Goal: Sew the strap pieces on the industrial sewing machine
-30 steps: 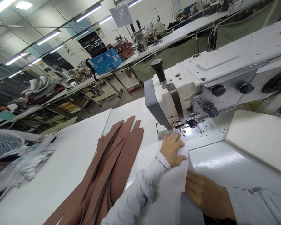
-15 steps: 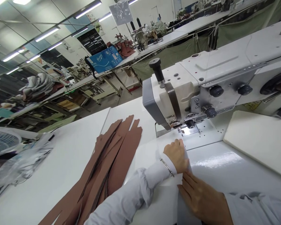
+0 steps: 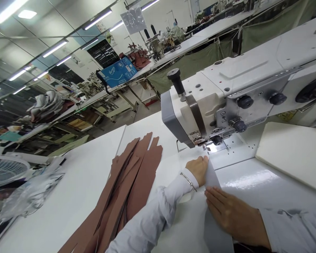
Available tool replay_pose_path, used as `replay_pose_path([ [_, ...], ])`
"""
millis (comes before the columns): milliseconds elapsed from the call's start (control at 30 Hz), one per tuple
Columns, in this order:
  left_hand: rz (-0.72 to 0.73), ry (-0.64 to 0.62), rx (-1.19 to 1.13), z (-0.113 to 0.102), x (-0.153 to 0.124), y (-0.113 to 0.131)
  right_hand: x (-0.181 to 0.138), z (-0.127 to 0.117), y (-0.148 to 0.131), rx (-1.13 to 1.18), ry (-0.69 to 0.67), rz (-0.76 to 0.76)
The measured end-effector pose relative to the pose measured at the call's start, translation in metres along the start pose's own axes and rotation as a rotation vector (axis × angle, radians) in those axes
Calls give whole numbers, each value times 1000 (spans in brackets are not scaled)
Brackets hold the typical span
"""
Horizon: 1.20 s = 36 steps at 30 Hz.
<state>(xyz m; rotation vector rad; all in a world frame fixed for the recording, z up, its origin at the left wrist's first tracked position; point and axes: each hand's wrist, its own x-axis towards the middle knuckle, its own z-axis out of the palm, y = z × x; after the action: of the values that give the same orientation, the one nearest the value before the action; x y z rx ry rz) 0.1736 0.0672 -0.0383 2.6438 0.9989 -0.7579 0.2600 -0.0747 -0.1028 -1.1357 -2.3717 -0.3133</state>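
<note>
White strip (image 3: 213, 177): flat on counter (image 3: 76, 189), long axis from presser foot (image 3: 205, 143) back toward person. Left hand (image 3: 198, 169) nearer foot, fingers curled on strip, pinch or press unclear. Right hand (image 3: 233, 214) farther back, flat, palm down on strip.

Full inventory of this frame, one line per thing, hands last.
sewing machine: one, white and grey, right of centre on the table
table: one, white, foreground
white piece: one, white, on the machine bed, leading to the needle
brown strips: one stack, brown, left of the hands
board: one, cream, far right
blue box: one, blue, far bench
fan: one, white, left edge
plastic bag: one, clear, beside the fan
bracelet: one, silver, left wrist
left hand: curled on the white piece
right hand: flat on the white piece
</note>
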Motion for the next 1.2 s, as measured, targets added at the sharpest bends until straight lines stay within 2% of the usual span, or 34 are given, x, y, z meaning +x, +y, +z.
replay_pose_path([
  [433, 43, 50, 27, -9, 13, -20, 13, 7, 15, 3, -77, -16],
  [800, 3, 151, -32, -7, 19, -16, 17, 13, 13, -20, -57, -5],
  [933, -12, 209, 15, -4, 24, -10, 22, 18, 24, -17, -85, -23],
  [1100, -20, 218, 89, 1, 26, -5, 23, 20, 31, -16, -80, -41],
  [1200, 17, 332, 103, 9, 21, -6, 16, 19, 24, -14, -49, -25],
])
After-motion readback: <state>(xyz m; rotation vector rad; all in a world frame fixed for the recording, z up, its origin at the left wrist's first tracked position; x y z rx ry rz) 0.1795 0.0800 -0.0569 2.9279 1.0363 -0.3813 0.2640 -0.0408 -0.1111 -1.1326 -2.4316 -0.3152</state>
